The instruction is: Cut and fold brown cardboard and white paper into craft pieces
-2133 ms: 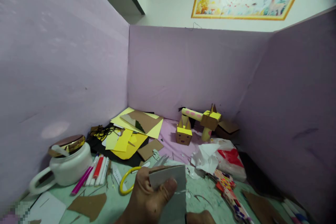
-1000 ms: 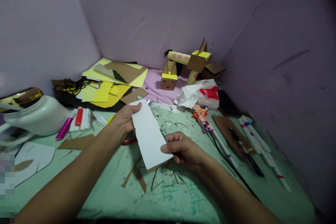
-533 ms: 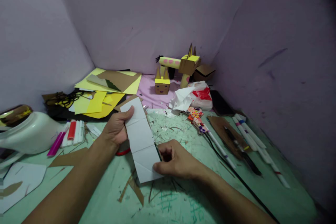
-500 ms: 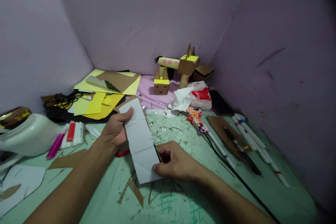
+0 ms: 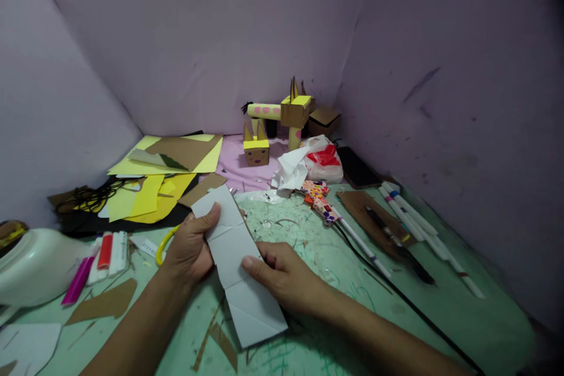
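A long grey-white card strip (image 5: 235,264) with several fold creases lies slanted over the green cutting mat (image 5: 335,282). My left hand (image 5: 189,247) grips its upper part, thumb on top. My right hand (image 5: 279,276) pinches the strip's right edge near the middle, fingers curled over it. A yellow ring (image 5: 162,244) shows just left of my left hand.
Yellow and brown paper sheets (image 5: 167,155) lie at the back left, cardboard animal figures (image 5: 282,114) at the back. A white jug (image 5: 37,264) and markers (image 5: 103,255) are on the left; pens (image 5: 409,214), a patterned tool (image 5: 319,200) and a plastic bag (image 5: 324,158) on the right. Purple walls enclose the mat.
The camera has tilted down from the walls to the mat. The strip went from folded to laid out flat; my right hand moved up its edge from the lower end to the middle.
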Demonstrator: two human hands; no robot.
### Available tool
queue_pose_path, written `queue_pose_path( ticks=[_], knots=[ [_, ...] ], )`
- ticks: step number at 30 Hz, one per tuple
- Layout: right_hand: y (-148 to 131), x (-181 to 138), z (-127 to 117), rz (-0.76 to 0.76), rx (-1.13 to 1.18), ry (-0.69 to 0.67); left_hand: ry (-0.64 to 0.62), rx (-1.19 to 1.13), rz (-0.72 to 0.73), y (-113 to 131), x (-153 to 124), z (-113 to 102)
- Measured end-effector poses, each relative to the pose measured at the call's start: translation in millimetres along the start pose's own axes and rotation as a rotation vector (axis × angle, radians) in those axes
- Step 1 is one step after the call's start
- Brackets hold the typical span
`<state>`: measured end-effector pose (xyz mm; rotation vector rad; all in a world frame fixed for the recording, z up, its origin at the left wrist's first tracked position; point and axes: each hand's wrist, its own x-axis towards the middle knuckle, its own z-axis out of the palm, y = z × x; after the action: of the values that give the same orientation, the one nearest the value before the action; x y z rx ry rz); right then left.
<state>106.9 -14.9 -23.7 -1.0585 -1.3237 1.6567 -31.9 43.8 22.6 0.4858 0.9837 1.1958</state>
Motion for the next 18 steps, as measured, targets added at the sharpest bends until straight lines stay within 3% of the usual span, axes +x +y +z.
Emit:
queue_pose_path(
  ticks=[10,18],
  knots=[
    [6.7,5.8,-3.0,0.060,0.229,0.066,-0.028,0.093,0.070,-17.9,-6.9,6.3],
    [1.4,7.8,-5.9,0.135,0.357,0.101,-0.168,0.001,-0.088,-9.9,-7.5,7.1]
  ],
)
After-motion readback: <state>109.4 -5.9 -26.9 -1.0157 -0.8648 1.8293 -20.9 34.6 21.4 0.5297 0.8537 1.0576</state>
